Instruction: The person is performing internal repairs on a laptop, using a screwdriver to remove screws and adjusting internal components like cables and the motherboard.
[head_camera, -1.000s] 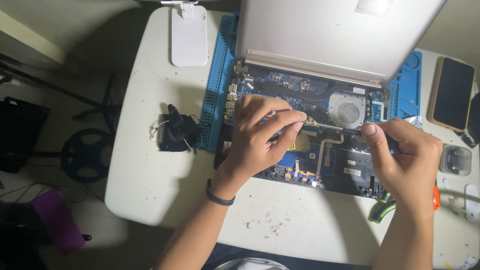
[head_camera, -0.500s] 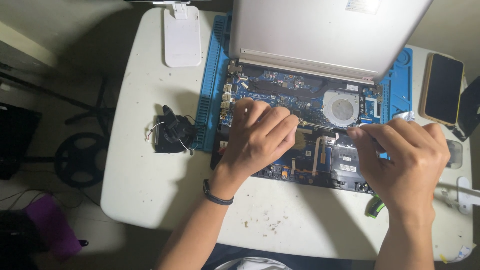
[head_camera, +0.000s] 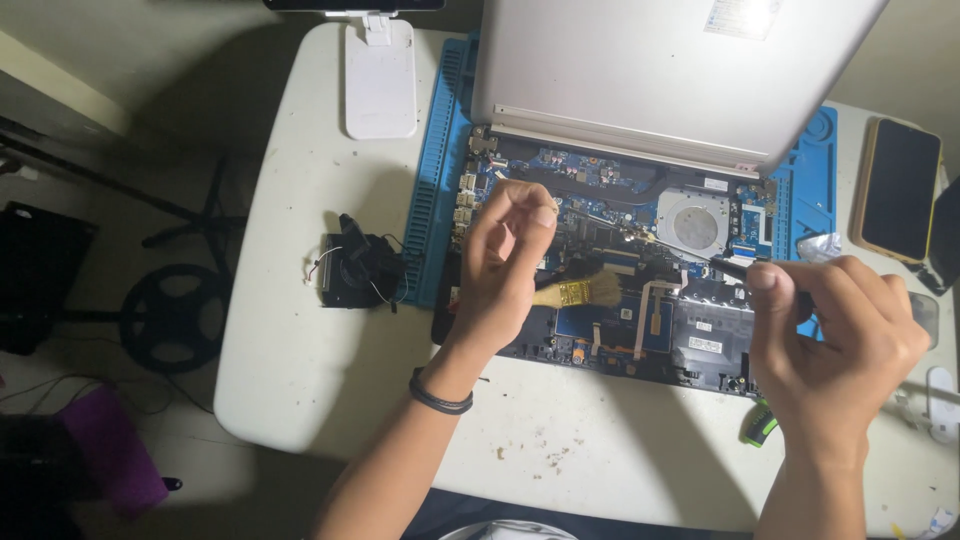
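Observation:
An opened laptop (head_camera: 600, 330) lies on a blue mat (head_camera: 435, 230) with its circuit board and round fan (head_camera: 695, 225) bared, its silver lid (head_camera: 660, 70) raised at the back. My left hand (head_camera: 505, 265) hovers over the board's left half, thumb and forefinger pinched together; I see nothing between them. A small brush (head_camera: 585, 291) with a gold ferrule lies just right of that hand, its handle end hidden behind the palm. My right hand (head_camera: 835, 335) grips a thin dark screwdriver (head_camera: 725, 265) whose tip points left toward the middle of the board.
A black part with loose wires (head_camera: 355, 265) sits left of the mat. A white lamp base (head_camera: 380, 80) stands at the back, a dark phone (head_camera: 898, 190) at the right. A green-handled tool (head_camera: 758, 425) lies near the front edge of the white table (head_camera: 300, 370). Crumbs dot the table.
My left hand has lifted off the board and pinched its fingers, uncovering the brush. My right hand has drawn back to the right with the screwdriver.

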